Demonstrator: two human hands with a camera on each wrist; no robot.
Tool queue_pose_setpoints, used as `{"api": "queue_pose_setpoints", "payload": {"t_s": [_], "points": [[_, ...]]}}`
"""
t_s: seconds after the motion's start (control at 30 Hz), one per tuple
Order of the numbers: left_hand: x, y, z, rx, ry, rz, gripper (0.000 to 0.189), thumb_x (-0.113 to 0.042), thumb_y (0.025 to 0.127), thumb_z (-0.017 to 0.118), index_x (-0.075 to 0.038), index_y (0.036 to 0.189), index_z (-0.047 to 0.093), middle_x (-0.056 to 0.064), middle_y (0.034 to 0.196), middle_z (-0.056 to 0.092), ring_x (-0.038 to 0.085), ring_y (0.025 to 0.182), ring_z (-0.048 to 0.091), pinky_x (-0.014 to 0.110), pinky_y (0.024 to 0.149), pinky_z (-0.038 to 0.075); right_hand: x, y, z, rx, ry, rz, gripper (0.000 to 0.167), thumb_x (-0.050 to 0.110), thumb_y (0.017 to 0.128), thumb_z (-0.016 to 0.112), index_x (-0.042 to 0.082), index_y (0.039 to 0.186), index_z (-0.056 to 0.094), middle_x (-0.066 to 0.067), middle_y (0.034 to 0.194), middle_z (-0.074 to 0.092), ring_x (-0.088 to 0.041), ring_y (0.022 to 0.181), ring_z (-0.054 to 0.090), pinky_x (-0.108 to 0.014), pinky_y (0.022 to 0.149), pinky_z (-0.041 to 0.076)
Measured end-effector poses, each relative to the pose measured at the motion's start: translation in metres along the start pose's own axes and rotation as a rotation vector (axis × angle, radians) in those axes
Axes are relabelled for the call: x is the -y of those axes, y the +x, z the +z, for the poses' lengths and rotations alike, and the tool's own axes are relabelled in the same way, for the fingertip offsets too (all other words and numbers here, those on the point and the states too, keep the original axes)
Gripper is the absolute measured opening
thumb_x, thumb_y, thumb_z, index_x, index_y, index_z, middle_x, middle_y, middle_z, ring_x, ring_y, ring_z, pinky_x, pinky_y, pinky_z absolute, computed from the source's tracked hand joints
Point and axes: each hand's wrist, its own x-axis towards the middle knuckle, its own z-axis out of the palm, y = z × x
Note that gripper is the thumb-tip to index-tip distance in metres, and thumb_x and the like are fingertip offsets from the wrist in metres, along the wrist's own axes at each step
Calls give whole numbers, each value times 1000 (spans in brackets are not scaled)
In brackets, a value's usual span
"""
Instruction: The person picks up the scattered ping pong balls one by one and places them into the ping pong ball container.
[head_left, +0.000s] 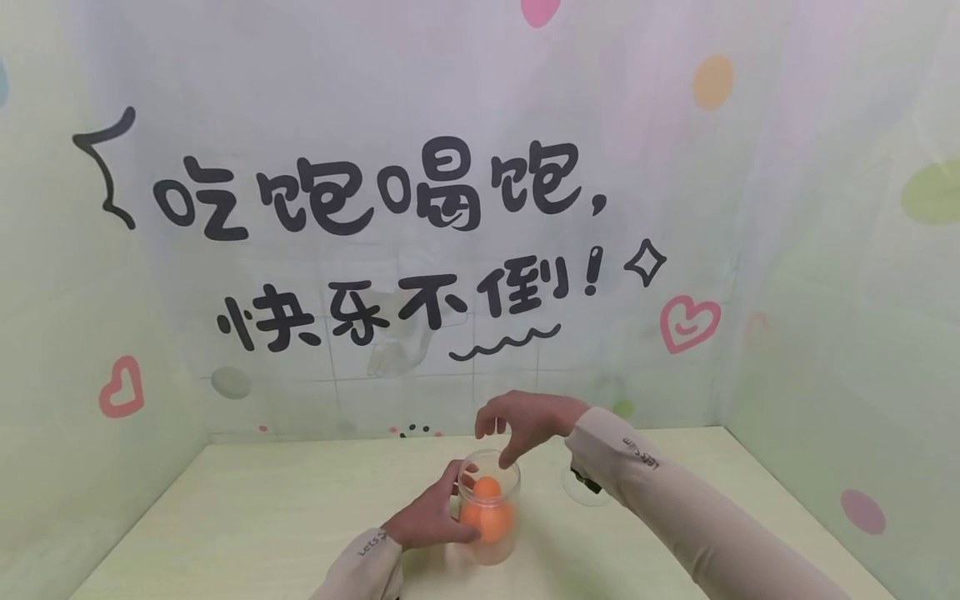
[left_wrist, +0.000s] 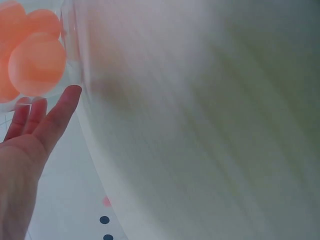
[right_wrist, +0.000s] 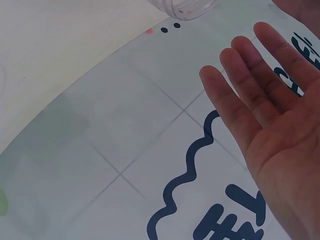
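Observation:
A clear jar [head_left: 495,553] with several orange balls [head_left: 491,523] inside stands upright on the table, its mouth uncovered. My left hand [head_left: 431,518] holds it from the left, thumb at the front and fingers round the far side. In the left wrist view, fingers [left_wrist: 57,117] lie along the jar wall beside the orange balls [left_wrist: 37,65]. Just over the jar's rim hovers my right hand [head_left: 531,422], its fingers loosely bent and nothing in them. The right wrist view has this hand [right_wrist: 280,120] with fingers extended and the jar's rim [right_wrist: 192,11] at the top.
On the pale table [head_left: 247,508], a clear round disc [head_left: 587,500] lies right of the jar, partly hidden by the right sleeve. A printed curtain [head_left: 375,108] with dark lettering and hearts closes off the back and sides.

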Motion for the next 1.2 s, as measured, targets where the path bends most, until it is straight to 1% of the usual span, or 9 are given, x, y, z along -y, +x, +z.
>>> {"api": "queue_pose_setpoints", "payload": {"t_s": [0.23, 0.6, 0.87, 0.97, 1.03, 1.2], "points": [[-1, 0, 0, 2, 12, -14, 80, -28, 72, 74, -9, 135, 30, 12, 125, 48, 32, 117, 47, 52, 94, 40, -2, 1, 1, 13, -4, 28, 35, 12, 73, 80, 18, 105, 65, 9, 101, 63, -10, 95, 55, -25, 81, 47], [0, 0, 0, 0, 24, -9, 80, -28, 71, 74, -9, 135, 30, 13, 126, 49, 32, 116, 48, 53, 93, 41, -5, -3, 4, 8, 11, 65, 38, 12, 73, 81, 18, 106, 64, 8, 102, 63, -11, 96, 55, -27, 81, 47], [-2, -2, 0, 2, 20, -7, 80, -29, 71, 74, -8, 135, 30, 13, 125, 48, 31, 116, 49, 52, 93, 41, -15, -5, 12, 26, 24, 127, 46, 14, 71, 82, 18, 111, 61, 4, 107, 63, -17, 103, 57, -31, 84, 48], [-2, -2, 1, 4, 14, -10, 80, -28, 71, 74, -8, 135, 31, 14, 126, 48, 32, 115, 49, 52, 92, 41, -18, -8, 16, 33, 38, 130, 49, 14, 70, 83, 17, 113, 59, 0, 109, 63, -18, 102, 57, -31, 83, 48], [-2, -2, 1, 4, 14, -11, 80, -28, 71, 74, -8, 135, 31, 13, 125, 49, 32, 115, 49, 52, 92, 41, -20, -9, 18, 30, 53, 125, 52, 12, 70, 83, 16, 115, 57, -4, 110, 62, -20, 102, 57, -32, 83, 48], [1, -2, 0, -3, 31, 5, 81, -30, 71, 75, -7, 134, 31, 12, 122, 49, 30, 114, 49, 48, 91, 42, -27, -12, 25, 19, 92, 122, 60, 10, 68, 84, 12, 120, 53, -7, 111, 61, -22, 101, 57, -32, 82, 48]]}}
